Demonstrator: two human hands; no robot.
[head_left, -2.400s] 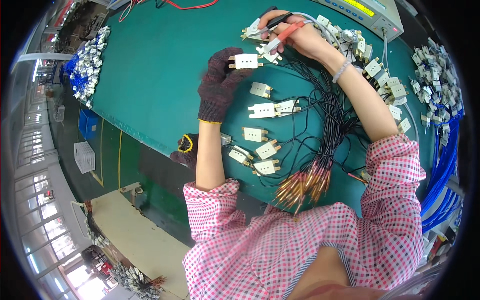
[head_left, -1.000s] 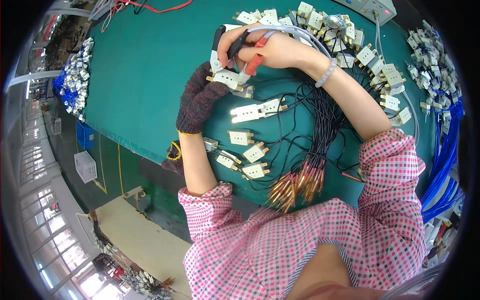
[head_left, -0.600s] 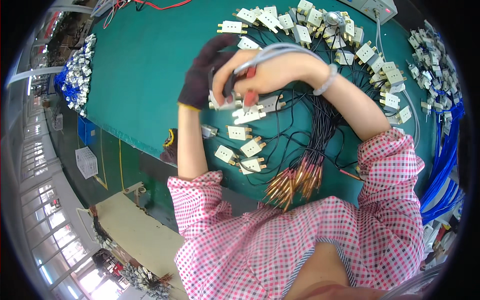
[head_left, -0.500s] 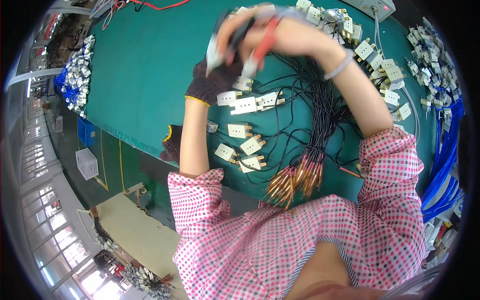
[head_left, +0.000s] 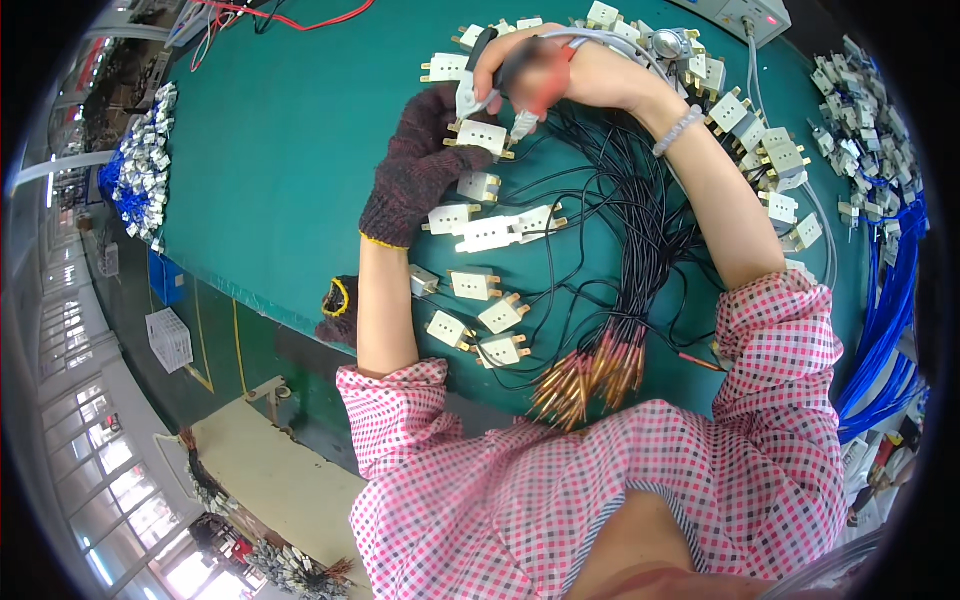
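Green tabletop (head_left: pixel 290 150) beneath, left grip (head_left: pixel 415 180) pinches connector (head_left: pixel 482 138), right grip (head_left: pixel 598 78) clutches partly blurred clips (head_left: pixel 467 95).

Even, bright light is falling across the green tabletop (head_left: pixel 290 150), while the windows (head_left: pixel 125 485) at lower left are glaring nearly white. Fisheye distortion is bending straight edges toward the dark border, and the red clip handle (head_left: pixel 552 80) is smearing into soft blur.
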